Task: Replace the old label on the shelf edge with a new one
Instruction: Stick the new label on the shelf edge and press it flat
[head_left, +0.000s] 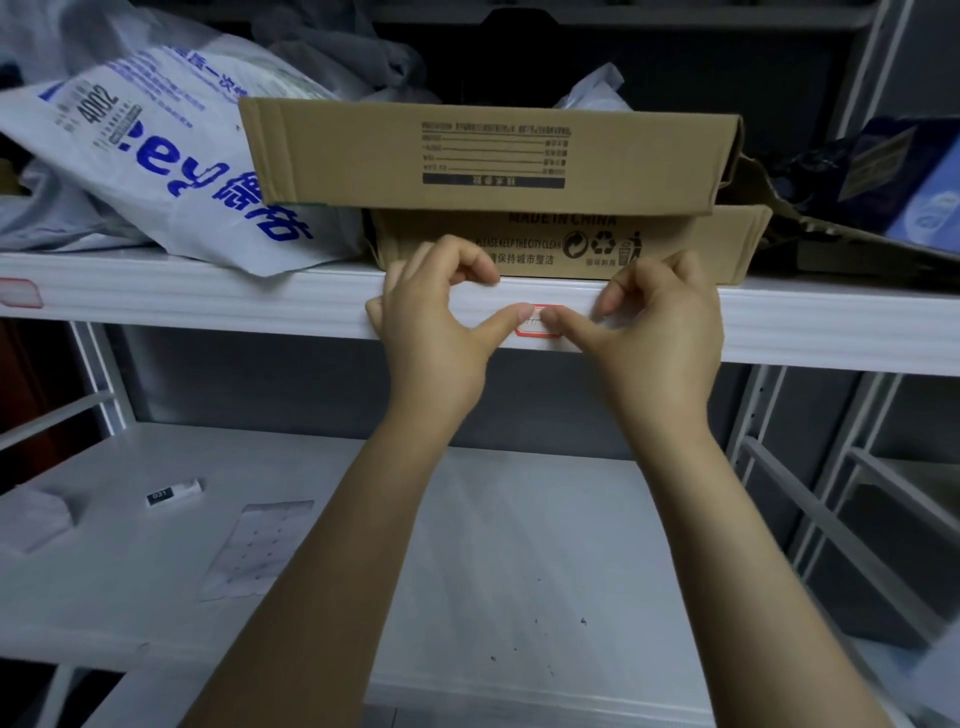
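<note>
We have the red-bordered label (540, 323) sitting flat on the front face of the white shelf edge (260, 301), and it lies directly between our two hands, with its long side running left to right along the edge. Our left hand (434, 317) comes at it from the left, thumb tip pressed on the label's upper left part; our right hand (660, 322) comes from the right, thumb lying across its right half. Both thumbs touch the label and nearly meet over its middle, so neither hand is clearly the nearer one. The other fingers of each hand are curled loosely above the shelf edge, just in front of the lower cardboard box (571, 244), gripping nothing. We judge this to be pressing or smoothing rather than peeling, though whether this is the old label or the new one we cannot tell. A sheet (260, 545) on the lower shelf may be label backing.
</note>
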